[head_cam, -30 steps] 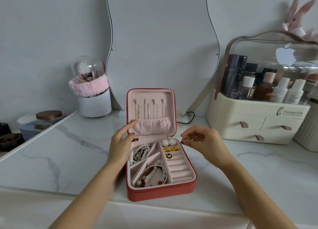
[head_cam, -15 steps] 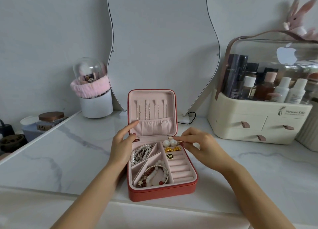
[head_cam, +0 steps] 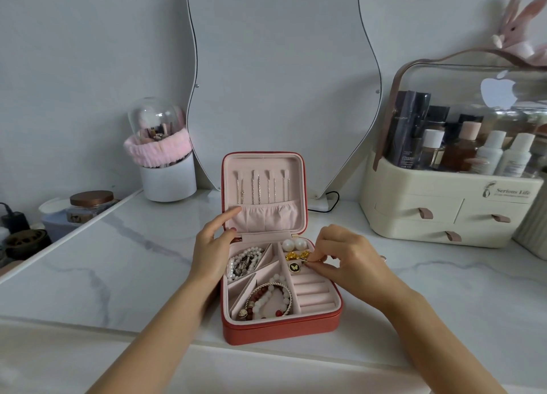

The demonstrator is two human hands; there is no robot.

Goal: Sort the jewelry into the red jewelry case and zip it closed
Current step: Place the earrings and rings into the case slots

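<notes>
Pinching small jewelry (head_cam: 318, 260), right hand (head_cam: 349, 260) over red case (head_cam: 281, 328)

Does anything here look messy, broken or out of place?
Nothing stands out. The red jewelry case sits open and squarely on the marble counter, pieces lie within their compartments, and nothing looks spilled. One small item lies on the counter beyond the right hand, too small to identify.

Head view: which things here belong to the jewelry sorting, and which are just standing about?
Job:
- red jewelry case, open
- small ring pinched in right hand
- left hand steadying the lid
- pearl earrings, bead bracelets already inside

Bystanders:
- mirror
- cosmetics organizer
- brush holder
- plush rabbit
- jar
</notes>
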